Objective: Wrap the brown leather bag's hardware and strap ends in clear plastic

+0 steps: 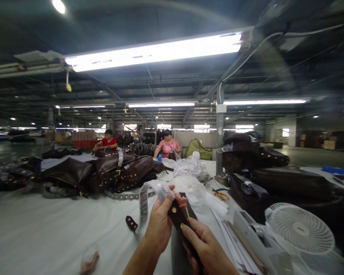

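Observation:
Between my two hands is a dark brown leather strap (pixel 177 217) with gold studs. My left hand (pixel 159 221) pinches its upper part, where clear plastic wrap (pixel 159 188) covers it and curves away to the left. A bare studded strap end (pixel 131 224) hangs left of that wrapped loop. Lower down, my right hand (pixel 203 240) grips the bare leather, thumb on top. Behind the hands is another dark piece (pixel 179 250), partly hidden by my right hand, so its shape is unclear.
Dark studded leather bags (pixel 132 170) lie across the white table (pixel 46 229). More bags (pixel 289 183) are piled at right, behind a white fan (pixel 301 228). Orange-handled pliers (pixel 221 196), clear plastic bags (pixel 190 168) and a post (pixel 219 133) stand ahead. Two people (pixel 168 147) sit opposite.

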### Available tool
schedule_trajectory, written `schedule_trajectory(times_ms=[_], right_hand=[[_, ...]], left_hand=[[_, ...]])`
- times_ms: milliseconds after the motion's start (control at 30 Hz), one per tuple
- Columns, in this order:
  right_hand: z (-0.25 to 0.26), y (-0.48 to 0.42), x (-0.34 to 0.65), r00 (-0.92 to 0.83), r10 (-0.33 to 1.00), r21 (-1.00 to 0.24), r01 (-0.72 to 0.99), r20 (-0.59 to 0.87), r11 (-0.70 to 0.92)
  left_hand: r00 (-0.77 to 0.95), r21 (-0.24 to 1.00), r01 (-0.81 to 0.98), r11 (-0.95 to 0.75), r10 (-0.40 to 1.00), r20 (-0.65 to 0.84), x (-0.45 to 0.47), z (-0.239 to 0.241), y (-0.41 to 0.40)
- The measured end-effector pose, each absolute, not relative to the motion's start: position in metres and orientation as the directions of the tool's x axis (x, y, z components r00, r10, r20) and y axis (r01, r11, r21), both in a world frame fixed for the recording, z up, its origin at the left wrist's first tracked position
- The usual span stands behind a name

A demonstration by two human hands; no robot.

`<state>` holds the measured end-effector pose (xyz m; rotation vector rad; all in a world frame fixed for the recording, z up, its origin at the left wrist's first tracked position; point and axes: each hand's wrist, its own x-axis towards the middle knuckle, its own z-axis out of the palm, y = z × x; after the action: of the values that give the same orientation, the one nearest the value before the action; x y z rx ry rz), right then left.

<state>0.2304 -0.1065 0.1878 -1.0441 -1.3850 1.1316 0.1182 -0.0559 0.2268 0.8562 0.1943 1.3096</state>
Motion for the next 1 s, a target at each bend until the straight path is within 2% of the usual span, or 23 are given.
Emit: schedule_trajectory(times_ms=[133,300,367,467,533,633,700,767,900,1000], right_hand=[[0.194,-0.110,0.233,-0.136,0.972,-0.981,0.020,0.190,0.194],[0.190,-0.114,0.238,-0.114,0.976,-0.980,0.054,0.186,0.193],[0.184,-0.115,0.240,-0.128,0.976,-0.980,0.075,0.175,0.185],[0.179,-0.117,0.240,-0.103,0.980,-0.974,0.132,0.171,0.184],[0.180,-0.118,0.240,-0.064,0.982,-0.963,0.194,0.178,0.187],[0.184,-0.119,0.239,-0.022,0.980,-0.947,0.257,0.196,0.195],[0.185,-0.120,0.239,-0.049,0.982,-0.956,0.224,0.185,0.191],[0.185,-0.121,0.239,-0.113,0.983,-0.977,0.141,0.141,0.157],[0.182,-0.120,0.239,-0.210,0.975,-0.997,0.015,0.071,0.076],[0.184,-0.118,0.240,-0.110,0.981,-0.981,0.094,0.161,0.172]], left_hand=[[0.354,0.600,-0.794,0.095,0.876,0.329,0.118,0.219,-0.059],[0.564,0.446,-0.793,0.416,0.778,0.277,0.103,0.221,-0.048],[0.533,0.337,-0.830,0.446,0.811,0.240,0.099,0.224,-0.041],[0.398,0.187,-0.908,0.375,0.912,0.103,0.100,0.232,-0.034],[0.353,0.190,-0.923,0.336,0.933,0.065,0.103,0.237,-0.035],[0.326,0.282,-0.918,0.277,0.935,0.142,0.108,0.243,-0.044],[0.314,0.316,-0.918,0.241,0.926,0.207,0.107,0.245,-0.050],[0.371,0.313,-0.903,0.294,0.901,0.226,0.105,0.246,-0.053],[0.537,0.246,-0.827,0.505,0.839,0.084,0.100,0.246,-0.051],[0.438,0.336,-0.846,0.414,0.899,-0.004,0.104,0.243,-0.051]])
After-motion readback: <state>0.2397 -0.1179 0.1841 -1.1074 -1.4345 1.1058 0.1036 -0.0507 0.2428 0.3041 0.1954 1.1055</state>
